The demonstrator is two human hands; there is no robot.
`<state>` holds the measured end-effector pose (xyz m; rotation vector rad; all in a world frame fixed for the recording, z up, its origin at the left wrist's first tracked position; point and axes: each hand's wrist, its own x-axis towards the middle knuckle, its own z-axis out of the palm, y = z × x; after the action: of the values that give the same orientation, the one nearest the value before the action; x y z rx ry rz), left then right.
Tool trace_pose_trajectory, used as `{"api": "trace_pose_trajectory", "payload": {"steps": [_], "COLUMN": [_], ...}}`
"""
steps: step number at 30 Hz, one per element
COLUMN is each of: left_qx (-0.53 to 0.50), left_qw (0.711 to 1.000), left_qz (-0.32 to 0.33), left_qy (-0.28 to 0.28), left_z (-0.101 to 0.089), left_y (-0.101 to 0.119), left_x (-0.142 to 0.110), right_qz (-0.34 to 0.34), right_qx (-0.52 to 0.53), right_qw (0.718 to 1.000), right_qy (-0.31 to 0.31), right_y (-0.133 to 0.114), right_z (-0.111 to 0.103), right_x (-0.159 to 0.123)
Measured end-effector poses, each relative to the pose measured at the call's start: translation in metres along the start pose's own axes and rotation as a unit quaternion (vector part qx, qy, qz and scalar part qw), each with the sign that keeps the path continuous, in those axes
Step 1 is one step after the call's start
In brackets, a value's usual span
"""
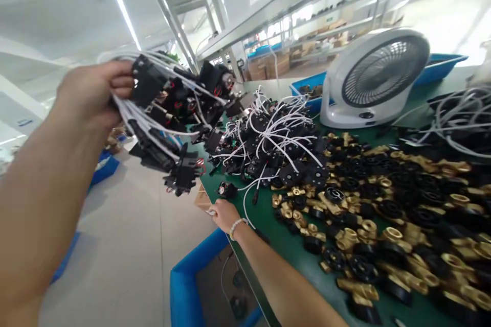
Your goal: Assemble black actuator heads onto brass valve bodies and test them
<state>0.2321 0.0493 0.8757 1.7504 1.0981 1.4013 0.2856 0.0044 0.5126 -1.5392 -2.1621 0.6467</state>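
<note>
My left hand (95,94) is raised at the left, its fingers wrapped round a bundle of white cables with several black plastic devices (184,163) dangling from them. My right hand (224,214), with a beaded bracelet at the wrist, is at the edge of the green table (261,214). Its fingers are curled closed, and a small whitish bit shows at the fingertips, too small to make out. Just above it lies a single black device (227,189) with a white cable. Beyond spreads a pile of similar cabled black devices (284,148).
Brass valve bodies with black round parts (356,235) cover the table's right side. A white fan (376,76) stands behind, beside a blue bin (316,82). More white cables (464,117) lie far right. A blue crate (186,286) with devices inside is below the table edge.
</note>
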Motion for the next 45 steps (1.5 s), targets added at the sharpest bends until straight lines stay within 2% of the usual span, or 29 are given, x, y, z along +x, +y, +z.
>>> {"api": "trace_pose_trajectory", "payload": {"steps": [2,5,9,11,14,17,22,27,30,33,35,37,40,42,45], "left_qx": [-0.017,-0.015,0.019,0.05,0.112,0.178,0.26,0.298,0.297,0.298,0.316,0.348,0.398,0.418,0.422], "left_qw": [0.999,0.996,0.993,0.992,0.989,0.981,0.958,0.934,0.928,0.933,0.938,0.937,0.908,0.876,0.817], "left_qz": [0.0,-0.015,-0.028,-0.027,-0.015,0.023,0.111,0.178,0.204,0.189,0.132,0.039,-0.13,-0.241,-0.384], "left_qy": [-0.04,-0.084,-0.109,-0.112,-0.099,-0.078,-0.057,-0.082,-0.094,-0.078,-0.05,-0.021,-0.007,-0.027,-0.079], "left_z": [0.04,0.105,0.187,0.219,0.245,0.247,0.224,0.188,0.152,0.101,0.06,0.019,-0.036,-0.061,-0.079], "left_y": [0.004,-0.007,-0.047,-0.074,-0.115,-0.151,-0.185,-0.202,-0.215,-0.241,-0.27,-0.31,-0.381,-0.426,-0.482], "left_x": [0.018,0.041,0.061,0.064,0.061,0.055,0.042,0.01,-0.025,-0.066,-0.095,-0.127,-0.188,-0.236,-0.309], "right_qz": [0.003,0.005,0.003,0.001,0.001,0.004,0.002,0.0,0.005,0.021,0.032,0.037,0.045,0.048,0.052], "right_qx": [0.019,0.038,0.048,0.052,0.059,0.064,0.069,0.062,0.044,0.015,-0.01,-0.04,-0.088,-0.117,-0.157], "right_qw": [1.0,0.999,0.999,0.999,0.998,0.998,0.998,0.998,0.999,1.0,0.999,0.998,0.995,0.991,0.985], "right_qy": [-0.001,-0.002,-0.005,-0.009,-0.014,-0.015,-0.012,-0.005,-0.001,-0.006,-0.009,-0.011,-0.023,-0.034,-0.038], "right_y": [0.002,0.002,0.003,0.004,0.006,0.006,0.004,0.002,0.001,-0.004,-0.009,-0.015,-0.022,-0.023,-0.022], "right_z": [-0.001,-0.002,-0.001,0.001,0.004,0.004,0.0,-0.007,-0.013,-0.019,-0.019,-0.015,-0.006,0.0,0.008], "right_x": [-0.001,-0.002,-0.003,-0.002,0.0,0.001,0.0,-0.002,-0.002,-0.006,-0.01,-0.01,-0.002,0.007,0.015]}}
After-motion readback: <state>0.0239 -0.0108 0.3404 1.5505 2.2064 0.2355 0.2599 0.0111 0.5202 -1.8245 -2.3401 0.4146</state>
